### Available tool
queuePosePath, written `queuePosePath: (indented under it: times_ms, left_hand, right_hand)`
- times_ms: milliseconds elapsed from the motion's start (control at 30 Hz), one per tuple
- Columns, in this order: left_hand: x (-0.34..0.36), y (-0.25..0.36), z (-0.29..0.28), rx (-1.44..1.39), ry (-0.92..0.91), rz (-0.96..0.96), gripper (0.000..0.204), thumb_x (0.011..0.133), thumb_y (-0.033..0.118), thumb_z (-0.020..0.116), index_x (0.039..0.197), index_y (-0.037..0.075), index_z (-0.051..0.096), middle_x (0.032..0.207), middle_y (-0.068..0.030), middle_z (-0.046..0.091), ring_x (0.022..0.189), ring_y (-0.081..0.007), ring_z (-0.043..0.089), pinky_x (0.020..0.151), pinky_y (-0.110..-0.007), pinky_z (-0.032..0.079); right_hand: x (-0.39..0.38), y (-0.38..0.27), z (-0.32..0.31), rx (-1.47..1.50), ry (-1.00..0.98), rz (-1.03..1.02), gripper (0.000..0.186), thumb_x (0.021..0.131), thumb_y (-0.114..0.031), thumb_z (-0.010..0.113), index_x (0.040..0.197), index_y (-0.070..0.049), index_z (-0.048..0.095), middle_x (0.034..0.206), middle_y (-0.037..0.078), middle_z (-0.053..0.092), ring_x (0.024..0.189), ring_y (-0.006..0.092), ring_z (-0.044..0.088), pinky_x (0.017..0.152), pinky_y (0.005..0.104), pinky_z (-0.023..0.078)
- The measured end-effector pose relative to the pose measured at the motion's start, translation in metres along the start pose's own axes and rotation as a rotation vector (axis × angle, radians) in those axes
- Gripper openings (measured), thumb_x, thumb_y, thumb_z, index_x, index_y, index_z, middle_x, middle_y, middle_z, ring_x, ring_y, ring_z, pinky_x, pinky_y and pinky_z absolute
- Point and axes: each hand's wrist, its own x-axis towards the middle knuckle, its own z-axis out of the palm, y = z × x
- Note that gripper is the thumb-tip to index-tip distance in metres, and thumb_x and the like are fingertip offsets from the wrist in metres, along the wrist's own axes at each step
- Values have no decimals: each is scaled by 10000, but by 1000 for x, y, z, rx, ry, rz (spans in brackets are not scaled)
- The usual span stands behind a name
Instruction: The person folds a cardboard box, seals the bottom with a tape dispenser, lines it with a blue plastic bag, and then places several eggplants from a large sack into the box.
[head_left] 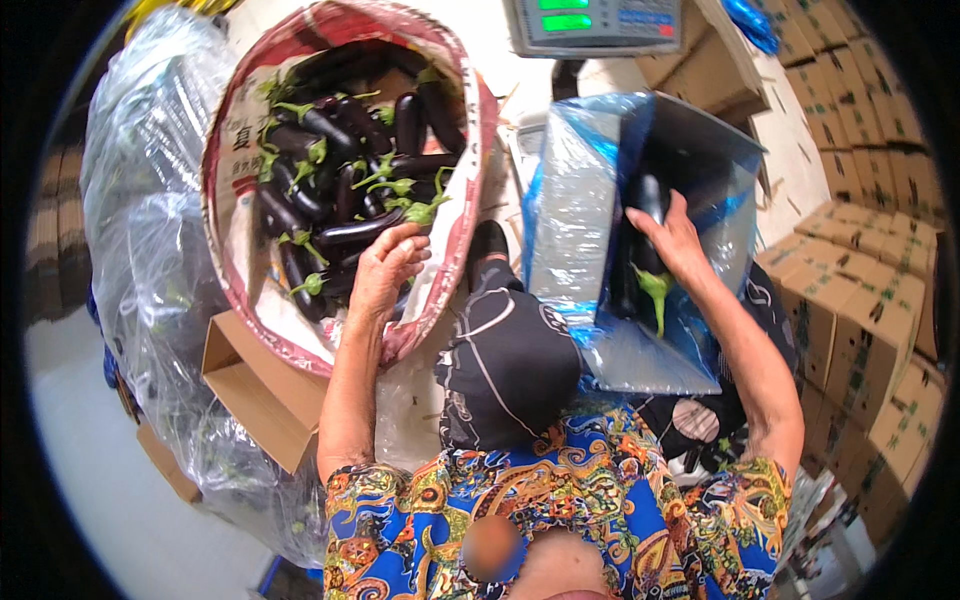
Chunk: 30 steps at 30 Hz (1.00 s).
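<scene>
A large round sack (485, 120) with a rolled red-and-white rim stands open at the left, holding many dark purple eggplants (335, 125) with green stems. Over its near right side is my left hand (388, 268), its fingers curled together close to a green eggplant stem (425, 212); whatever may be in them is hidden. To the right, my right hand (672, 240) reaches into a box lined with blue plastic film (577, 230). Its thumb and fingers grip an eggplant (650, 195) whose green stem points toward me. Another dark eggplant lies partly hidden beside it.
A digital scale (600, 30) with green displays stands beyond the lined box. Stacked cartons (850, 290) line the right side. Clear plastic bags (150, 200) bulge at the left, and an open cardboard box (262, 390) sits against the sack. My knee (510, 365) is between sack and box.
</scene>
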Motion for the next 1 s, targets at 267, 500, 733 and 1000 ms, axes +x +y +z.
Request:
queuePosePath:
  times_ms: [267,500,733,1000]
  left_hand:
    - [11,-15,-13,243,75,64,369,928,203,590,1227,-13,595,1038,-86,679,870,-126,623,774,-265,499]
    - [64,-5,-21,524,160,214,317,893,165,602,1146,-21,649,1000,-119,712,915,-168,677,813,-294,527]
    - [114,12,-30,827,564,745,257,795,111,664,1035,18,656,991,-169,639,979,-354,605,920,-416,470]
    - [99,21,-180,1076,1227,624,565,753,152,677,1269,3,504,1272,-218,517,1224,-391,439,1058,-485,324]
  right_hand:
    - [-11,41,15,-673,210,-398,762,850,-249,674,1443,55,303,1477,298,311,1347,446,344,1063,470,350]
    - [2,69,23,-1136,124,-505,648,820,-136,635,1402,41,411,1498,248,325,1091,370,523,835,410,514]
    - [-2,61,11,-1146,34,-445,642,817,-71,608,1409,49,390,1507,253,308,1048,367,561,820,407,538]
    - [-2,51,14,-1155,-12,-410,658,796,-92,662,1389,48,414,1501,265,315,1043,390,568,852,417,525]
